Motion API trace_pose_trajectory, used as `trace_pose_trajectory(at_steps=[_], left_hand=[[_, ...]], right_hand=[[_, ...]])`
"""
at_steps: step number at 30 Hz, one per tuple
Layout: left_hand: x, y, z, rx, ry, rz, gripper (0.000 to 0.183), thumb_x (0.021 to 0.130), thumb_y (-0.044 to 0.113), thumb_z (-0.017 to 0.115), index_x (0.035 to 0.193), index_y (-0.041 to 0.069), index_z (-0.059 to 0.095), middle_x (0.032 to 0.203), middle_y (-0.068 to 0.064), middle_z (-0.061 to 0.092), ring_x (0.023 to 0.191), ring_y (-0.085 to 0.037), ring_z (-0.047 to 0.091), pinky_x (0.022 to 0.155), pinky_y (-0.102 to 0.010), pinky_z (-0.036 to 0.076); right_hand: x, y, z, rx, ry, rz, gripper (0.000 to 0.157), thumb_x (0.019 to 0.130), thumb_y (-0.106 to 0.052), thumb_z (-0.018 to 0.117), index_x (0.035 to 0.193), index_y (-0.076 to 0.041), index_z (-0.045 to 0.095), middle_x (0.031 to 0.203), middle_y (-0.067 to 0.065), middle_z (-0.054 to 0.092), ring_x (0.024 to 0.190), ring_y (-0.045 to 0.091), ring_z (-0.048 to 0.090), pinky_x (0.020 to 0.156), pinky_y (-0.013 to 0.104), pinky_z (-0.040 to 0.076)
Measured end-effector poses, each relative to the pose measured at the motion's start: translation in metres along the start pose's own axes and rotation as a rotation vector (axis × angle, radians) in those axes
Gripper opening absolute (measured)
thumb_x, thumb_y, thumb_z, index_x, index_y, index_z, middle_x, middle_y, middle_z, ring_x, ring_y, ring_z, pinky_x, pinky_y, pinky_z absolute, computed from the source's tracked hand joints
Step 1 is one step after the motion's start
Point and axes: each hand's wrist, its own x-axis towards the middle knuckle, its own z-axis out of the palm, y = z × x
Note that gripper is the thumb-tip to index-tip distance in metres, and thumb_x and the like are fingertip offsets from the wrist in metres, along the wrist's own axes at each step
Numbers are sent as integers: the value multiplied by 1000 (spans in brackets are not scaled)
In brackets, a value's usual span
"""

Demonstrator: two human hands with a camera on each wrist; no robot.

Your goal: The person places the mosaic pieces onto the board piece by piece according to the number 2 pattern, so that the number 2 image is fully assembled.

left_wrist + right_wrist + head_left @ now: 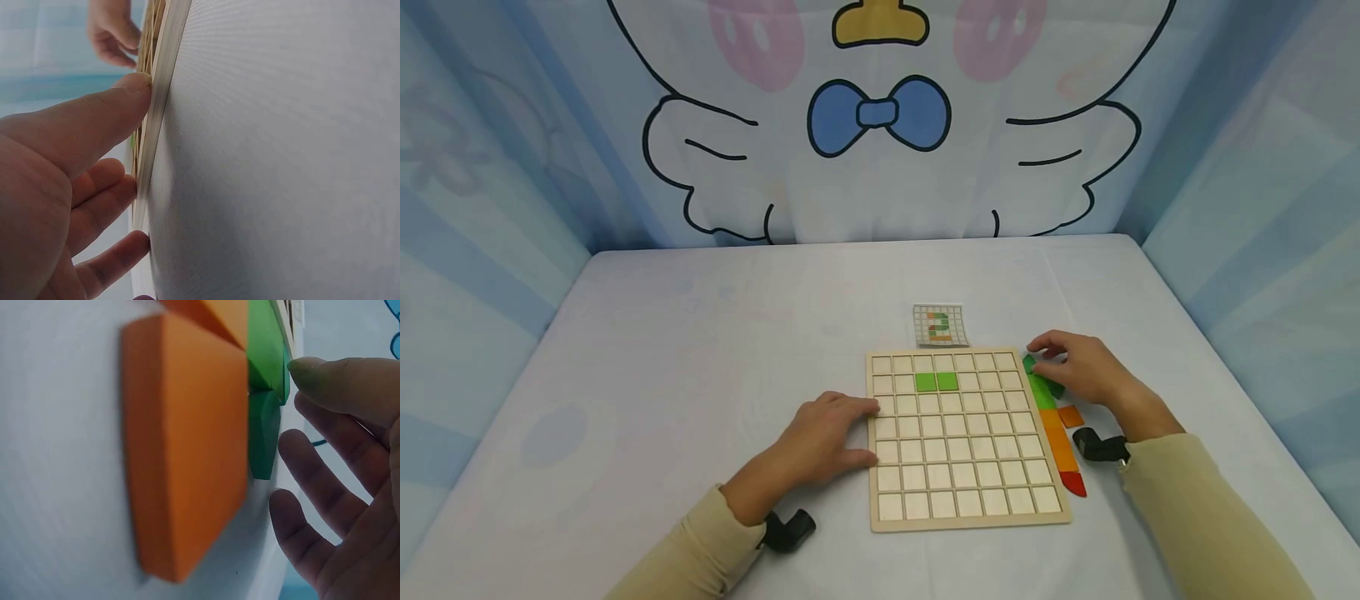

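A wooden grid board [970, 527] lies on the table, with two green square tiles [937, 382] side by side in its second row. My left hand [820, 442] rests against the board's left edge, thumb and fingertips touching the rim, as the left wrist view also shows. Over the upper end of a column of coloured tiles hovers my right hand [1093, 367], thumb and fingers apart. Beneath it are dark green tiles [264, 434], a lighter green tile [265, 350] and a loose orange tile [200, 437]. No tile shows between its fingers.
Along the board's right edge, the column continues with orange tiles [1058, 440] and a red rounded tile [1073, 483]. Behind the board lies a small pattern card [951, 323] with a coloured figure on a grid. Patterned curtains [880, 192] enclose the white table [715, 333].
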Motion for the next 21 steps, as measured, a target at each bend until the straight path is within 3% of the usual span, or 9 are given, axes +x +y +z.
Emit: trace_pose_trajectory(at_steps=[15, 21], left_hand=[[1, 0, 1, -10, -2, -15, 61, 83, 28, 84, 135, 8, 60, 131, -7, 63, 124, -32, 51, 99, -52, 41], [2, 1, 0, -4, -6, -18, 61, 83, 28, 84, 136, 8, 60, 132, -7, 63, 124, -32, 51, 99, -52, 41]], right_hand=[[5, -2, 3, -54, -19, -13, 30, 97, -11, 58, 125, -3, 64, 118, 26, 62, 107, 42, 57, 92, 57, 47], [5, -5, 1, -79, -14, -1, 28, 96, -12, 61, 121, 0, 64, 115, 25, 63, 103, 40, 57, 92, 56, 47]])
